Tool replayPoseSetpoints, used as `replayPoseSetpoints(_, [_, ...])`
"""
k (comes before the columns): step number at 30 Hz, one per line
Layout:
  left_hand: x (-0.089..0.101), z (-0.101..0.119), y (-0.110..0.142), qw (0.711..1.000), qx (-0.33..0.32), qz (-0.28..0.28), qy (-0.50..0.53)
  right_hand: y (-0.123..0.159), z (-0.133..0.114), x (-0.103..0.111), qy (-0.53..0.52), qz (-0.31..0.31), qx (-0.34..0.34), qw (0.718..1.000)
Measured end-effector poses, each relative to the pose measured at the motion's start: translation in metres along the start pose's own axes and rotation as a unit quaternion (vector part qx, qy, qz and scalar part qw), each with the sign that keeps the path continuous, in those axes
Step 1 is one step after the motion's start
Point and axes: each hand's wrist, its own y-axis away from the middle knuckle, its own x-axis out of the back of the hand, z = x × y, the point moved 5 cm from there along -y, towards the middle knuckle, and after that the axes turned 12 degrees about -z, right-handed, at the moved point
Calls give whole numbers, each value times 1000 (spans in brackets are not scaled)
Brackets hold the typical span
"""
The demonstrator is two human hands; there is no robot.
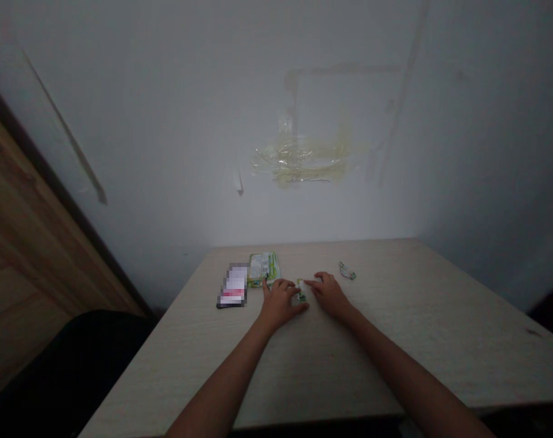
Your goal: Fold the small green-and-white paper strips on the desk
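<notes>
your left hand [280, 302] is spread, thumb and forefinger apart at the small green-and-white printed piece [302, 295], which lies on the wood-grain table [422, 322] between your hands. your right hand [331, 296] is loosely open, forefinger extended to its upper edge. a smartphone [233, 287] and green-and-white packet [264, 267] lie left, a torn scrap [347, 271] right.

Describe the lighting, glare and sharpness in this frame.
Head view: dim overall, wall darkening rightward; head view: glints on the clear tape; head view: print on the small piece by the left hand unreadable, phone pixelated.
</notes>
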Motion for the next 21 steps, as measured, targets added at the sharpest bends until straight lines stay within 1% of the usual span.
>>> replayPoseSetpoints(7, [-3,2,-1,1000,8,-13,14,5,-4,2,-15,6,16,1000])
replayPoseSetpoints(12, [-2,5,-1,1000,2,-9,19,2,-2,1,3,7,-12,1000])
replayPoseSetpoints(16, [0,7,-2,999,10,-4,32,-2,0,-1,9,-3,-35,999])
replayPoseSetpoints(18, [0,7,-3,999,18,-2,39,-5,2,-1,0,-4,-46,999])
replayPoseSetpoints(21, [-2,6,-4,999,27,0,42,-8,8,0,-36,14,-56,998])
